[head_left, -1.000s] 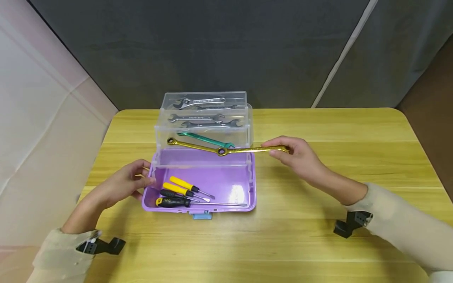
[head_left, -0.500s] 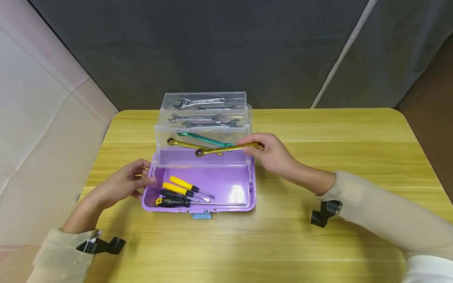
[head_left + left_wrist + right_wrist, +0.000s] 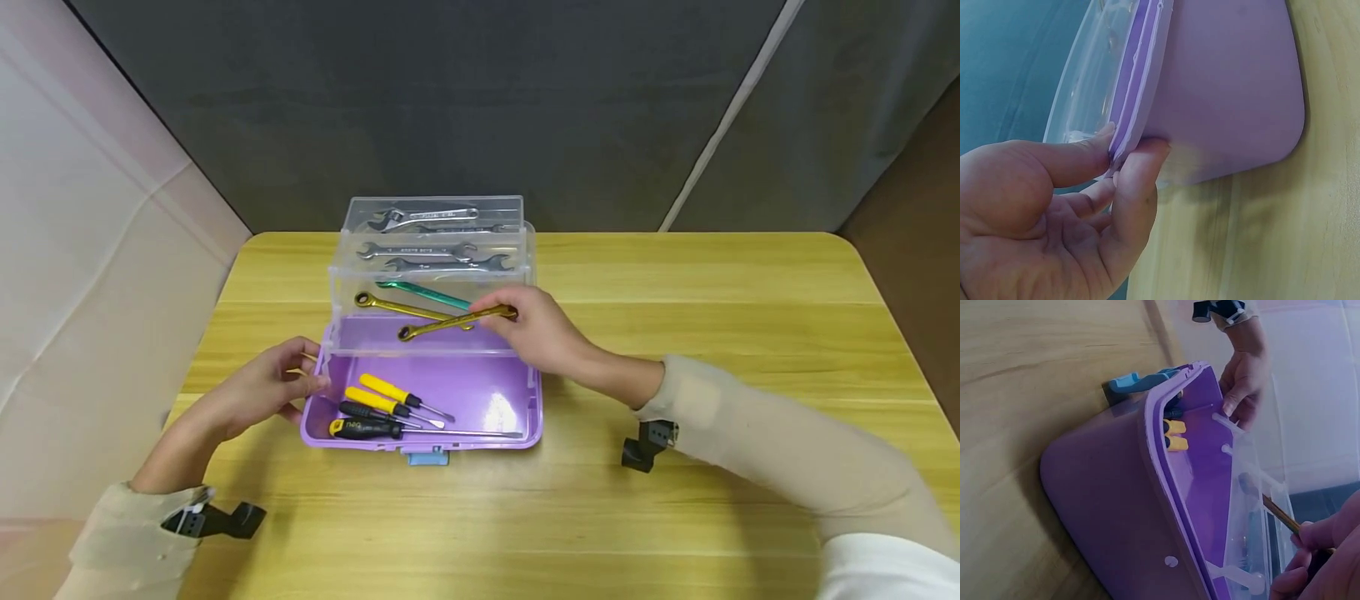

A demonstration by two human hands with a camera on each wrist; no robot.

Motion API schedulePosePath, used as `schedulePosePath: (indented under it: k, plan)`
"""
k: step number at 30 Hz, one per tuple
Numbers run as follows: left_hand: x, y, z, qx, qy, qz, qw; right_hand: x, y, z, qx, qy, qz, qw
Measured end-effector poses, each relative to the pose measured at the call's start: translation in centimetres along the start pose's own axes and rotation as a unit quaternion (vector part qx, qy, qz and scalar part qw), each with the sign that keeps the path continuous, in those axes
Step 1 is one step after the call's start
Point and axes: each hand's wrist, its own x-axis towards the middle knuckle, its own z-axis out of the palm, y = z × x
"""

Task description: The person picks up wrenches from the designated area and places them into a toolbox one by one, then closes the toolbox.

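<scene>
Right hand [image 3: 542, 333] is pinching one end of a gold wrench [image 3: 452, 322], fingers curled round the shank, holding it slanted over the lowest clear tray [image 3: 431, 321] of the open toolbox [image 3: 427, 400]. The wrench's ring end is pointing left and toward the person, and it is crossing over a second gold wrench [image 3: 390, 307] lying in that tray; whether the two are touching is hard to tell from here. A green wrench [image 3: 427, 292] is lying just behind them in the same tray.

Left hand [image 3: 262, 387] is gripping the left edge of the purple toolbox base, thumb [image 3: 1079, 156] on the inside of the rim and a fingertip [image 3: 1144, 169] pressing the outer wall.

Three screwdrivers [image 3: 382, 408] with yellow and black handles are lying in the purple bottom compartment. Silver wrenches [image 3: 420, 233] are sitting in the two upper clear trays further back. A blue latch [image 3: 427, 456] is sticking out at the front of the box. The whole box is sitting on a yellow wooden surface [image 3: 675, 292], dark curtain behind.
</scene>
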Motion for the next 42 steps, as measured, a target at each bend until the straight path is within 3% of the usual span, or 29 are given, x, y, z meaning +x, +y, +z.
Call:
schedulePosePath:
  k: [19,26,32,42]
  plan:
    - [-0.1,0.2,-0.1,-0.002,-0.002,0.000,1.0000,0.0,1.0,-1.5,0.009,-0.047,-0.050,0.998]
    - [-0.1,0.2,0.0,-0.004,-0.004,-0.001,1.0000,0.3,0.9,-2.0,-0.075,-0.069,-0.060,0.993]
    - [0.0,0.1,0.0,-0.005,-0.004,-0.003,1.0000,0.5,1.2,-1.9,-0.185,-0.067,-0.079,0.977]
    - [0.0,0.0,0.0,-0.006,-0.003,0.000,1.0000,0.6,1.5,-1.7,-0.257,-0.078,-0.102,0.958]
